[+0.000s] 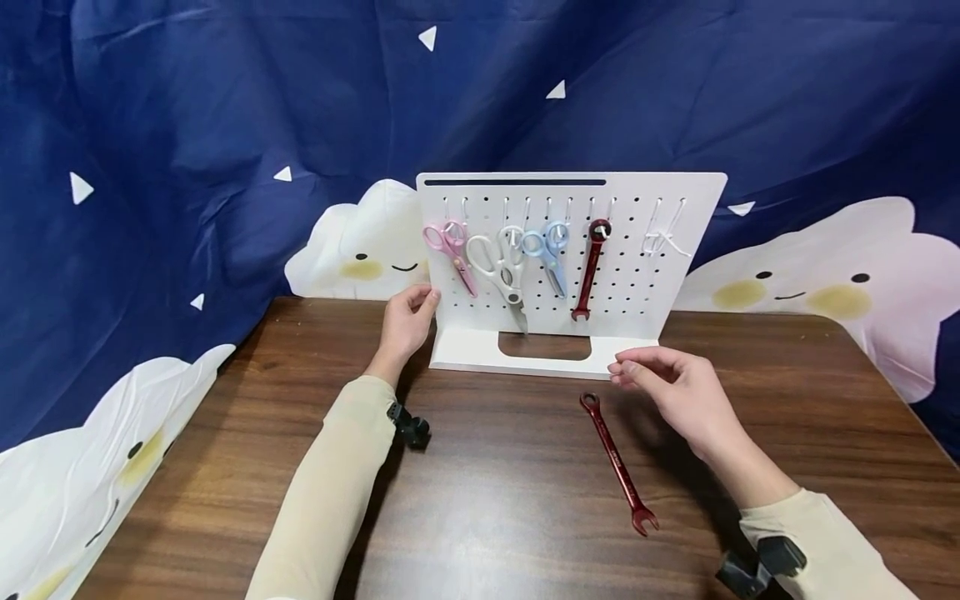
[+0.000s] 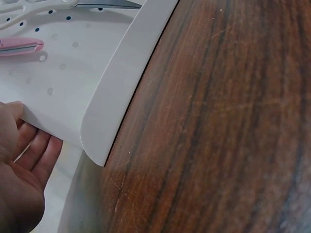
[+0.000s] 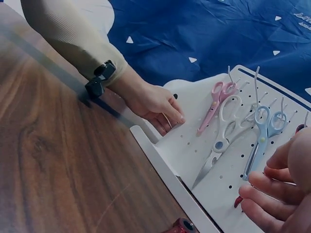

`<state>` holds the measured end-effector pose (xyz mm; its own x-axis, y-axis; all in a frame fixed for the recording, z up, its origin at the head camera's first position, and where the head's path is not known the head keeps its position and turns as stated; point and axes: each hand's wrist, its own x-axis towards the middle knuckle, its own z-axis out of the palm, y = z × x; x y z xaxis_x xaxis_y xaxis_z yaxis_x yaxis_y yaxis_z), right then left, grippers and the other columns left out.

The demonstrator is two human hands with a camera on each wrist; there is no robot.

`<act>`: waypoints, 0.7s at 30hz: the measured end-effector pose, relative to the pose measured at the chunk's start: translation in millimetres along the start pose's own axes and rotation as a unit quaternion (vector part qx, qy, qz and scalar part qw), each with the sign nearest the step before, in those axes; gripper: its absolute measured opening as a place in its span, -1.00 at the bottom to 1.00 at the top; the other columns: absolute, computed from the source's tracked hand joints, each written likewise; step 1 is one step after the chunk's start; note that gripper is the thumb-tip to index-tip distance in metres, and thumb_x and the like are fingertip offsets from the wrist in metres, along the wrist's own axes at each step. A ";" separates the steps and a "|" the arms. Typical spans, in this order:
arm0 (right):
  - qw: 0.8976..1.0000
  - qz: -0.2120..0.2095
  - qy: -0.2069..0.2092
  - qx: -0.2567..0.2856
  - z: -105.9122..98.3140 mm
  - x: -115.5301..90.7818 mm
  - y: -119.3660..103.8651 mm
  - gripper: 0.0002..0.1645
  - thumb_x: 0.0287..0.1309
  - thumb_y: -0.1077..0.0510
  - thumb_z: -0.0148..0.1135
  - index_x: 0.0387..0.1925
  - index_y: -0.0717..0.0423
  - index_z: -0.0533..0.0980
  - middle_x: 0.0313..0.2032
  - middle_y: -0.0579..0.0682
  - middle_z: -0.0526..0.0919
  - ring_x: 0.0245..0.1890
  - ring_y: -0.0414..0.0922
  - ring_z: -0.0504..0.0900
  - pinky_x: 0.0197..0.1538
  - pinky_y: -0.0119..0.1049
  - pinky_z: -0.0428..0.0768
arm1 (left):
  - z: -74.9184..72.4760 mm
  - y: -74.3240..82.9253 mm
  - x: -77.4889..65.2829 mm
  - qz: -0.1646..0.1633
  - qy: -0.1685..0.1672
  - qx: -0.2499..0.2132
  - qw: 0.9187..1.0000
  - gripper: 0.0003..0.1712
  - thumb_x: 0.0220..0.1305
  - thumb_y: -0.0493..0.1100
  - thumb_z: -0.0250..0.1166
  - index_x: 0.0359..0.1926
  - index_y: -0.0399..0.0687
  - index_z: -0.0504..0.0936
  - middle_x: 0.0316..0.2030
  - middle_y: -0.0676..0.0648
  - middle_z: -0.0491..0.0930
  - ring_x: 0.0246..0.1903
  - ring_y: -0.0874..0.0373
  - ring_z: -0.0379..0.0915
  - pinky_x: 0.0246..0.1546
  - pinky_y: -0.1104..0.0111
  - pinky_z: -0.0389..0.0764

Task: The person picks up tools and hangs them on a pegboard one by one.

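A white pegboard (image 1: 480,321) stands on the table, its left side edge pinched by my left hand (image 1: 408,321), thumb in front and fingers behind. On its hooks hang pink scissors (image 1: 453,250), white scissors (image 1: 501,265), light blue scissors (image 1: 552,258) and a dark red wrench (image 1: 590,271). My right hand (image 1: 678,387) holds nothing; its fingers bend loosely, overlapping the right front of the pegboard's base in the head view. A second red wrench (image 1: 617,462) lies on the table, left of that hand, ring end toward the board.
A bare white hook (image 1: 660,237) sits at the board's right side. The brown wooden table (image 1: 487,500) reaches back to a blue curtain (image 1: 225,108) with cloud prints. Each sleeve carries a black wrist camera (image 1: 408,425).
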<state>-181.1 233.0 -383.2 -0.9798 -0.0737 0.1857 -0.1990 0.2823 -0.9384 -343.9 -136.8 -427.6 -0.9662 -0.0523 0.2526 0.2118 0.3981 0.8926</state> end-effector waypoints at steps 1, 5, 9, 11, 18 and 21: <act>1.000 -0.001 -0.002 -0.002 0.3 -2.1 0.5 -0.69 0.54 0.31 0.23 0.10 0.54 0.59 -0.26 -0.29 0.86 -0.26 -0.36 0.82 -0.07 -0.48 0.77 | -0.1 -0.3 -0.7 -0.002 -0.001 0.000 1.000 -0.58 0.64 -0.10 0.24 0.23 -0.35 0.69 0.11 -0.38 0.76 0.11 -0.20 0.69 0.26 0.02 0.67; 1.000 0.001 -0.003 -0.005 1.6 -9.4 3.3 -0.69 0.52 0.30 0.27 0.10 0.52 0.60 -0.26 -0.28 0.86 -0.25 -0.35 0.82 -0.07 -0.44 0.78 | -1.2 -1.3 -3.0 -0.002 0.000 0.000 1.000 -0.58 0.63 -0.09 0.25 0.23 -0.35 0.69 0.11 -0.38 0.76 0.13 -0.20 0.68 0.27 0.01 0.65; 1.000 0.006 -0.008 0.000 0.7 -14.5 6.2 -0.67 0.53 0.31 0.24 0.12 0.56 0.58 -0.24 -0.21 0.87 -0.23 -0.30 0.83 -0.06 -0.41 0.79 | -1.2 -2.2 -3.2 0.007 0.004 0.007 1.000 -0.61 0.63 -0.12 0.24 0.19 -0.36 0.71 0.10 -0.39 0.76 0.14 -0.20 0.68 0.27 0.01 0.64; 1.000 0.006 -0.012 -0.005 -1.0 -17.3 7.5 -0.66 0.54 0.31 0.23 0.12 0.58 0.58 -0.24 -0.18 0.88 -0.23 -0.30 0.83 -0.07 -0.41 0.79 | -0.2 -2.0 -2.4 0.011 0.003 0.008 1.000 -0.62 0.63 -0.12 0.24 0.17 -0.37 0.71 0.10 -0.39 0.76 0.15 -0.20 0.67 0.28 0.00 0.63; 0.999 0.008 -0.030 -0.019 -4.6 -29.8 12.2 -0.67 0.52 0.31 0.26 0.10 0.57 0.59 -0.22 -0.08 0.89 -0.20 -0.28 0.85 -0.05 -0.40 0.80 | 0.6 -1.1 -2.7 0.008 -0.005 0.009 1.000 -0.60 0.64 -0.11 0.23 0.19 -0.37 0.71 0.11 -0.39 0.75 0.16 -0.20 0.67 0.27 0.00 0.64; 0.999 0.004 -0.033 -0.015 -6.3 -33.2 14.8 -0.67 0.51 0.33 0.26 0.09 0.59 0.58 -0.22 -0.09 0.88 -0.20 -0.30 0.85 -0.06 -0.41 0.80 | 0.2 -0.1 -2.9 0.009 -0.003 0.009 1.000 -0.61 0.64 -0.12 0.23 0.19 -0.37 0.70 0.11 -0.40 0.75 0.15 -0.20 0.67 0.27 0.00 0.64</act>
<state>-151.6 245.7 -401.4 -0.9785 -0.1334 0.1576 -0.1923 0.3114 -0.9306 -341.2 -136.6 -428.5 -0.9630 -0.0403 0.2665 0.2265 0.4148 0.8813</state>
